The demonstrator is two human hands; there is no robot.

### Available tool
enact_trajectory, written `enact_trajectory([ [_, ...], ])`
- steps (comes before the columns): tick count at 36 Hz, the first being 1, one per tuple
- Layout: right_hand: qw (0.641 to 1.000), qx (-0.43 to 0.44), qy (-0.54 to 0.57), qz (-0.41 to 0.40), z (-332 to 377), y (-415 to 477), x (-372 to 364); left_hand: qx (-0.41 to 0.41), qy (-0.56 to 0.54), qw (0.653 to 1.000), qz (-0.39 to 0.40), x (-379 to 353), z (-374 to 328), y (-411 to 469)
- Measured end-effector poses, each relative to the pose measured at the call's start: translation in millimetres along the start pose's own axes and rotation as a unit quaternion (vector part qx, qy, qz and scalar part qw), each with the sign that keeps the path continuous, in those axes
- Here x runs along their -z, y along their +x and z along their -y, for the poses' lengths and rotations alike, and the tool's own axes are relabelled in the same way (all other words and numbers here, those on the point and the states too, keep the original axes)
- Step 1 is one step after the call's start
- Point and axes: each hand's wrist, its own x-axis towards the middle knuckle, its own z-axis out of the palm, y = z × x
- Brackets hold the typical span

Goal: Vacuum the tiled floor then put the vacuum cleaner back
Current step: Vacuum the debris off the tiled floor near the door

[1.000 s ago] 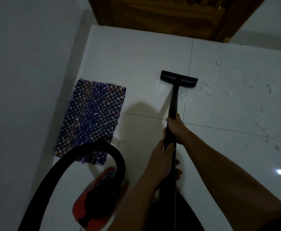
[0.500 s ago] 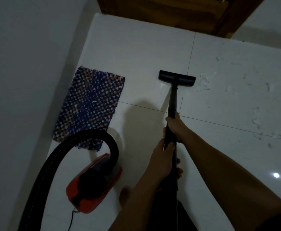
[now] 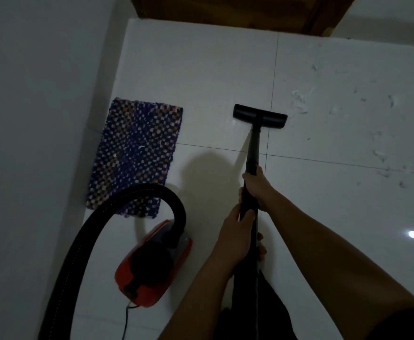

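A black vacuum wand [image 3: 253, 148] slants down to a flat black floor nozzle [image 3: 260, 116] resting on the white tiled floor [image 3: 201, 69]. My right hand [image 3: 258, 187] grips the wand higher toward the nozzle. My left hand [image 3: 237, 234] grips it just below, nearer my body. The red canister vacuum cleaner [image 3: 152, 266] sits on the floor at lower left, and its thick black hose [image 3: 98, 224] arches up and out of the bottom left. Pale scraps of debris [image 3: 382, 155] lie scattered on the tiles to the right of the nozzle.
A blue checkered mat [image 3: 137, 153] lies against the grey wall [image 3: 34, 119] on the left. A brown wooden door or frame [image 3: 237, 13] closes the far end. A thin power cord [image 3: 125, 322] trails from the canister. A lamp reflection shines at right.
The view has tilted so the canister shows fully and farther from my arm. The nozzle has slid slightly back toward me, near the tile joint. Both hands keep the same hold.
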Motion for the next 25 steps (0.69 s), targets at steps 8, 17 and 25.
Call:
enact_trajectory([
  [8, 1.0, -0.005, 0.024, -0.01, -34.2, -22.0, -13.4, -0.008, 0.063, 0.998, -0.006, 20.4, 40.1, -10.1],
  [17, 0.998, -0.007, 0.048, -0.039, -82.6, -49.2, -12.1, 0.005, 0.088, 0.995, 0.037, 27.1, 78.2, -35.6],
  [25, 0.997, -0.011, 0.057, -0.048, -113.3, -71.1, -0.8, 0.009, 0.098, 0.994, 0.054, 18.4, 101.3, -62.3],
])
